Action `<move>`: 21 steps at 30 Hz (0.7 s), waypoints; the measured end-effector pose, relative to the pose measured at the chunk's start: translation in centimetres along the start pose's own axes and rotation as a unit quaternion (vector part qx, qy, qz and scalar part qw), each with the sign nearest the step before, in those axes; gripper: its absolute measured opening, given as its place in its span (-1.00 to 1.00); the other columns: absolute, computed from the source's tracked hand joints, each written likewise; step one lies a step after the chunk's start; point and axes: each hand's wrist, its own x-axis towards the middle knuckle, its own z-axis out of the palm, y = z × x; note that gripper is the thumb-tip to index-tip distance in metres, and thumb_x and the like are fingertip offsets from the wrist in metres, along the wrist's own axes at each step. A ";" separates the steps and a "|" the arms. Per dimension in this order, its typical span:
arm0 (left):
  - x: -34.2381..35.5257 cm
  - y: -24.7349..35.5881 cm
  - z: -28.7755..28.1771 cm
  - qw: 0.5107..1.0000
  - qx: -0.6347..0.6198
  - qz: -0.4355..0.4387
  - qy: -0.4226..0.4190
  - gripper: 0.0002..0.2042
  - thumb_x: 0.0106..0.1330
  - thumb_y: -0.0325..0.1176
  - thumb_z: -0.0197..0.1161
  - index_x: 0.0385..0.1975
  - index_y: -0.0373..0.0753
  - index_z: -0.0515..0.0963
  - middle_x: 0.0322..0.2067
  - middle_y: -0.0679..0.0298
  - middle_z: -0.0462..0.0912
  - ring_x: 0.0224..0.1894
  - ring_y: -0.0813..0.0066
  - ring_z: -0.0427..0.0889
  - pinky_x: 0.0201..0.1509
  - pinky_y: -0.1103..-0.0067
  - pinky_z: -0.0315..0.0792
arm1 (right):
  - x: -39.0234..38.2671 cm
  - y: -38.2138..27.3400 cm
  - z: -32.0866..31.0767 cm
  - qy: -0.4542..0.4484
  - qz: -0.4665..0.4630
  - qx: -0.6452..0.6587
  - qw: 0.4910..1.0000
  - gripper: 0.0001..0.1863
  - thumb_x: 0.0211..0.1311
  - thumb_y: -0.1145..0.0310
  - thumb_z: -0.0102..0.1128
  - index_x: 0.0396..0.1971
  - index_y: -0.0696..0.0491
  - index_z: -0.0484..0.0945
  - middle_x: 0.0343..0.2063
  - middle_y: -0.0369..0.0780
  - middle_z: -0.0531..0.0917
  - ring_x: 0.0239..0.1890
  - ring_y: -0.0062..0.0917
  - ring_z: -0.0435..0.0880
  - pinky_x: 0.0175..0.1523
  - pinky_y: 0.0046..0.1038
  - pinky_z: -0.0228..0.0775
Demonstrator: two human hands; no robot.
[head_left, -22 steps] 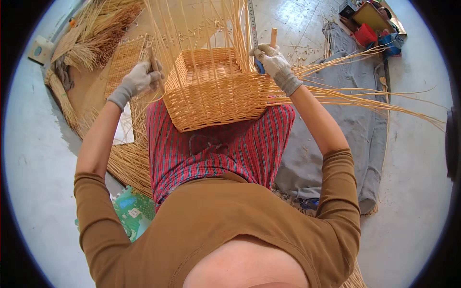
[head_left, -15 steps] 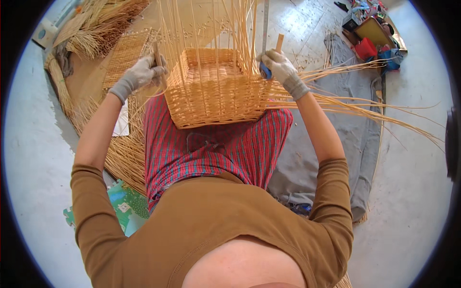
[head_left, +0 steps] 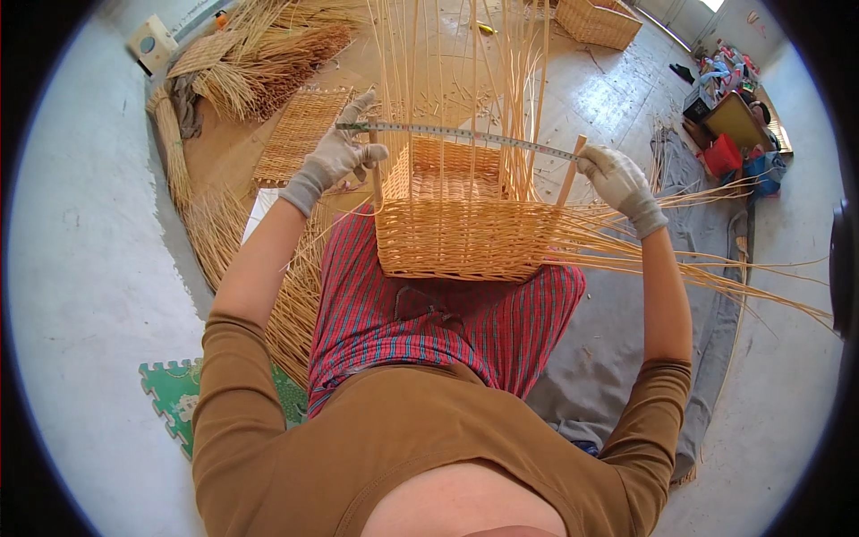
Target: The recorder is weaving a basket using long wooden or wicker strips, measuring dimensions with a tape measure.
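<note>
A woven wicker basket (head_left: 465, 237) sits on my lap, its side facing me and tall upright stakes (head_left: 474, 80) rising from it. A wooden stick stands at each near corner, the left stick (head_left: 376, 174) and the right stick (head_left: 570, 172). A tape measure's blade (head_left: 474, 137) stretches across above the basket, between both sticks. My gloved left hand (head_left: 338, 161) has the blade's left end among its partly spread fingers, beside the left stick. With bent fingers, my gloved right hand (head_left: 617, 183) grips the blade's right end by the right stick. The tape measure's case is hidden.
Long loose canes (head_left: 662, 255) stick out rightward from the basket. Bundled canes (head_left: 277, 72) and a woven panel (head_left: 300, 134) lie on the left. Another basket (head_left: 598, 22) stands farther off. A red container (head_left: 722, 155) is among items at right, near a grey cloth (head_left: 617, 322).
The tape measure blade, upright by my right hand before, now spans between both hands. My left hand has shifted from around the left stick to the blade's end. The view has moved.
</note>
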 end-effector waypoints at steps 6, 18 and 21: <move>1.2 -0.8 -0.1 0.982 -0.159 -0.090 0.048 -0.31 0.36 -0.37 0.39 0.46 -0.01 0.23 -0.10 0.20 0.73 -0.45 0.61 0.69 -0.62 0.71 0.53 | 0.7 0.5 -0.6 -0.018 0.071 -0.070 0.995 -0.72 0.40 0.20 0.10 -0.15 0.09 0.62 -0.27 -0.04 0.68 -0.15 -0.06 0.66 -0.02 -0.10 0.50; 1.4 -0.5 1.4 0.990 0.023 -0.003 0.137 -0.61 0.40 -0.06 0.36 0.17 0.02 0.62 -0.25 0.38 0.71 -0.56 0.75 0.44 -0.63 0.68 0.31 | 0.0 3.7 1.0 0.028 0.118 -0.032 0.992 -0.73 0.38 0.16 0.08 -0.21 0.00 0.67 -0.27 -0.06 0.72 -0.15 -0.10 0.69 -0.02 -0.14 0.51; -0.2 5.5 4.4 0.897 0.242 0.267 0.256 -0.59 0.42 -0.21 0.35 0.21 -0.17 0.54 -0.06 0.23 0.67 -0.21 0.53 0.61 -0.18 0.55 0.57 | -0.3 4.3 0.6 0.033 0.105 -0.030 0.993 -0.73 0.39 0.16 0.06 -0.21 -0.02 0.68 -0.28 -0.08 0.73 -0.15 -0.14 0.70 0.01 -0.18 0.52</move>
